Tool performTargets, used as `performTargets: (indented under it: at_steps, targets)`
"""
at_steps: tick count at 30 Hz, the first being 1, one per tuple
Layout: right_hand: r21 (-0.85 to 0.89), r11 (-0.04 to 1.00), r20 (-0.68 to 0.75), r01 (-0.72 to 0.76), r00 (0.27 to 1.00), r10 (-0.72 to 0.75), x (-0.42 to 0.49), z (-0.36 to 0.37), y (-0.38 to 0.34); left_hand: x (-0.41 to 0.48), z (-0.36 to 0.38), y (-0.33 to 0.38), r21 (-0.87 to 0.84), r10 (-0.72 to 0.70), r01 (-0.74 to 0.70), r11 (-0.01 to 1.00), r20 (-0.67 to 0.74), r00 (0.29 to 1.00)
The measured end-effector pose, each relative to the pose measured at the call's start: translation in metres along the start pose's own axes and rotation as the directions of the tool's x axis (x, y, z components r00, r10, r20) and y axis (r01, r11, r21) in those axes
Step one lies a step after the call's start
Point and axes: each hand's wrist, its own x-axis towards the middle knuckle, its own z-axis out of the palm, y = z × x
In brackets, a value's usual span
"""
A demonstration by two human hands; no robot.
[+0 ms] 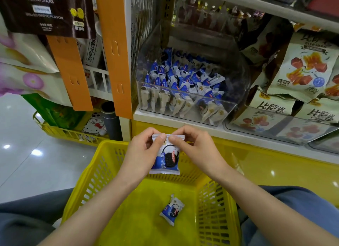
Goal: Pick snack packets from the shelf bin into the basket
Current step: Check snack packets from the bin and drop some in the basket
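Packet (165, 158) pinched at top seal by left hand (145, 150) and right hand (192, 148), above basket (102, 165); second packet (172, 210) laid inside.

Pinching a blue-and-white snack packet (165, 158) by its top seam with left hand (145, 152) and right hand (194, 148), above the yellow basket (97, 174); second packet (172, 210) lying inside the basket; shelf bin (236, 80) beyond the basket.

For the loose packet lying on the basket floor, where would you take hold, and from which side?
Probably pinch the packet by its crimped end seam nearest the shelf, coming straight down from above. It lies on the yellow basket floor, whose walls block side approaches, and the flat seam sticks out past the puffy middle.
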Motion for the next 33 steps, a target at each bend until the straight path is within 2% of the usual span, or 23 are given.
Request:
performTargets:
  at_steps: [3,5,7,9,11,12,14,16,17,19,21,23,26,28,33]
  targets:
    - [-0.17,0.975,-0.027,0.142,0.989,-0.149,-0.003,0.0,0.0,0.0,0.0,0.0,-0.061,-0.058,0.059,0.996,0.014,0.998]
    - [-0.324,0.912,-0.012,0.251,0.963,-0.269,-0.006,-0.001,0.001,0.001,0.0,0.001,-0.081,-0.093,0.095,0.992,0.03,0.995]
    - [-0.406,0.871,-0.031,0.276,0.949,-0.315,-0.007,-0.003,0.001,0.0,0.001,0.001,-0.065,-0.098,0.1,0.993,0.034,0.995]
    - [-0.418,0.87,-0.096,0.261,0.94,-0.328,-0.007,-0.004,0.002,0.001,0.001,-0.001,0.002,-0.083,0.083,0.997,-0.033,0.996]
    - [-0.349,0.909,-0.192,0.229,0.932,-0.309,-0.004,-0.006,0.003,0.003,-0.003,-0.004,0.124,-0.072,0.087,0.988,-0.122,0.99]
    - [-0.294,0.931,-0.234,0.216,0.928,-0.289,-0.002,-0.007,0.003,0.004,-0.004,-0.005,0.15,-0.098,0.116,0.982,-0.125,0.987]
    - [-0.212,0.95,-0.268,0.227,0.922,-0.28,-0.001,-0.008,0.003,0.007,-0.005,-0.004,0.058,-0.252,0.255,0.965,-0.047,0.967]
    - [-0.205,0.937,-0.216,0.282,0.921,-0.324,-0.003,-0.006,0.003,0.009,-0.004,0.001,-0.115,-0.426,0.433,0.894,0.079,0.901]
    - [-0.227,0.923,-0.164,0.311,0.922,-0.351,-0.005,-0.005,0.003,0.01,-0.004,0.004,-0.201,-0.463,0.479,0.854,0.125,0.878]
    - [-0.303,0.881,-0.055,0.363,0.916,-0.396,-0.008,-0.001,0.004,0.009,-0.005,0.004,-0.326,-0.435,0.457,0.828,0.142,0.889]
    - [-0.387,0.83,0.042,0.403,0.906,-0.421,-0.009,0.001,0.006,0.009,-0.008,0.005,-0.373,-0.366,0.371,0.85,0.086,0.926]
    - [-0.386,0.838,0.084,0.386,0.919,-0.385,-0.009,0.003,0.008,0.009,-0.01,0.005,-0.357,-0.338,0.321,0.877,0.016,0.941]
    - [-0.235,0.943,0.012,0.235,0.971,-0.239,-0.009,0.008,0.009,0.007,-0.008,0.007,-0.283,-0.304,0.28,0.917,-0.043,0.952]
    - [-0.171,0.977,-0.035,0.129,0.99,-0.136,-0.007,0.01,0.009,0.004,-0.004,0.007,-0.25,-0.271,0.252,0.935,-0.045,0.961]
    - [-0.039,0.999,-0.103,-0.018,0.995,0.014,-0.006,0.016,0.007,0.0,0.003,0.006,-0.196,-0.2,0.189,0.962,-0.033,0.979]
